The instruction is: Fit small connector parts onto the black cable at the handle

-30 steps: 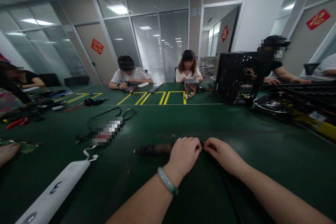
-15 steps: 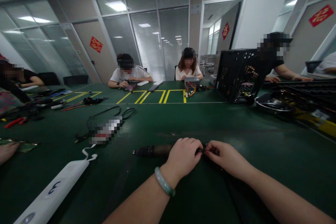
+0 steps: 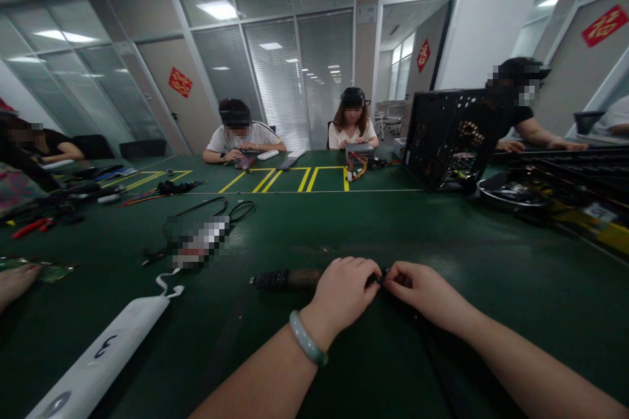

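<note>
A dark electric screwdriver (image 3: 303, 279) lies on the green table, its bit end toward the left. Wrapped over its rear part is my left hand (image 3: 341, 291), with a pale green bangle on the wrist. My right hand (image 3: 417, 288) pinches a small dark part at the tool's back end, close to my left fingertips. That part looks like a cord plug, but the fingers mostly hide it. A black cord (image 3: 435, 360) runs from beneath my right hand toward the table's near edge.
To the left lie a white power strip (image 3: 105, 347) and cables (image 3: 240, 209). Another person's hand (image 3: 19, 281) rests on a green circuit board (image 3: 56, 273). A black computer case (image 3: 432, 141) and a metal bowl (image 3: 511, 196) stand at the right. Co-workers sit across the table.
</note>
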`<state>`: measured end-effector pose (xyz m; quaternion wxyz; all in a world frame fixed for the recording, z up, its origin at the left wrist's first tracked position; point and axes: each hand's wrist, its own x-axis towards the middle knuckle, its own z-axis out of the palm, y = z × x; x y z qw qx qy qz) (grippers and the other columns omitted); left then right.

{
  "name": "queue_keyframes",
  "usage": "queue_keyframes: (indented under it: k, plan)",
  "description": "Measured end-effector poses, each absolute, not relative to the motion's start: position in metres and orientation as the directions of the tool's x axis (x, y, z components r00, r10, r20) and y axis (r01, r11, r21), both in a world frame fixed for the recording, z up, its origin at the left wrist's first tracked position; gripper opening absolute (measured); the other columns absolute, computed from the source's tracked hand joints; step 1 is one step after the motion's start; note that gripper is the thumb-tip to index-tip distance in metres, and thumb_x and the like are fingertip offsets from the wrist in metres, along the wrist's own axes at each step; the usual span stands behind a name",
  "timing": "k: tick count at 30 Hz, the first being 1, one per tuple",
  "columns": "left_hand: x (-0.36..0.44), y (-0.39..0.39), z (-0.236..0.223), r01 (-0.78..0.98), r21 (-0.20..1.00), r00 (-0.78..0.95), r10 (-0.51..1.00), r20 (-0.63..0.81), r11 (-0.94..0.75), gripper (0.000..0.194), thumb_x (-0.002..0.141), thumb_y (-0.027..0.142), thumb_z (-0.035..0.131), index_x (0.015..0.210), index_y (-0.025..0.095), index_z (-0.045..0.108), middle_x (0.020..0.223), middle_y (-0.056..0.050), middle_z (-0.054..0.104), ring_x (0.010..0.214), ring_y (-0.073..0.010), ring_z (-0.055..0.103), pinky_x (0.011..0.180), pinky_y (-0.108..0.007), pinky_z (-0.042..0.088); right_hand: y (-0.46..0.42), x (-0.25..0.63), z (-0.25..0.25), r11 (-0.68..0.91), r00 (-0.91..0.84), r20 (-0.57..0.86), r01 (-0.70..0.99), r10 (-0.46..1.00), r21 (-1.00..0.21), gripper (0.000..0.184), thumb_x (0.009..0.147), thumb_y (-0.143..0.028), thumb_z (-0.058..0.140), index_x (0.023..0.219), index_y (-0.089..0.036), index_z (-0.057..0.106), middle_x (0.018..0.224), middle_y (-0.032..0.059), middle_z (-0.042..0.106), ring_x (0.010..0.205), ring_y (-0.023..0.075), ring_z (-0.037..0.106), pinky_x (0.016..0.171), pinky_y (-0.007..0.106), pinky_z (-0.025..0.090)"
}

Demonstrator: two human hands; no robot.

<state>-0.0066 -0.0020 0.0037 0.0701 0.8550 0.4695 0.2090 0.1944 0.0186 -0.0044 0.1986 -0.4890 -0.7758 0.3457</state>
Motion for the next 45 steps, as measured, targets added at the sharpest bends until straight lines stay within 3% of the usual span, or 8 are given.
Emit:
queue_keyframes:
  k: [27,37,45]
  plan:
    - [-0.0051,-0.0042,0.008,0.805,0.303,0.449,0.858,0.25,-0.51,0.01,0.089,0.029,0.06,0.097,0.023,0.059,0.096,0.0,0.063,0.092,-0.0193,0.058,0.08,-0.035,0.043,0.0212,0.1947,-0.0048,0.258,-0.447,-0.043,0.588,0.893,-0.767,0.02,0.087,-0.037,0.055,0.086,-0.02,0.066,0.081,-0.0002,0.068,0.072,0.0158,0.061,0.062,0.023,0.043]
    - [-0.0044,-0.0038,0.0083,0.79,0.287,0.477,0.837,0.268,-0.542,0.007,0.089,0.022,0.058,0.096,0.024,0.06,0.099,0.001,0.064,0.093,-0.0189,0.057,0.082,-0.034,0.043,0.0211,0.1928,-0.0097,0.266,-0.437,-0.009,0.565,0.9,-0.781,0.02,0.087,-0.037,0.056,0.086,-0.02,0.067,0.08,-0.0005,0.069,0.072,0.0163,0.062,0.061,0.023,0.042]
    - [-0.0052,-0.0041,0.0079,0.78,0.319,0.462,0.839,0.285,-0.538,0.01,0.088,0.029,0.06,0.096,0.023,0.061,0.097,0.0,0.064,0.092,-0.0198,0.058,0.082,-0.035,0.044,0.0222,0.1932,-0.0076,0.258,-0.437,-0.033,0.589,0.899,-0.766,0.019,0.086,-0.036,0.056,0.085,-0.02,0.066,0.08,-0.0001,0.069,0.074,0.0172,0.062,0.063,0.024,0.044]
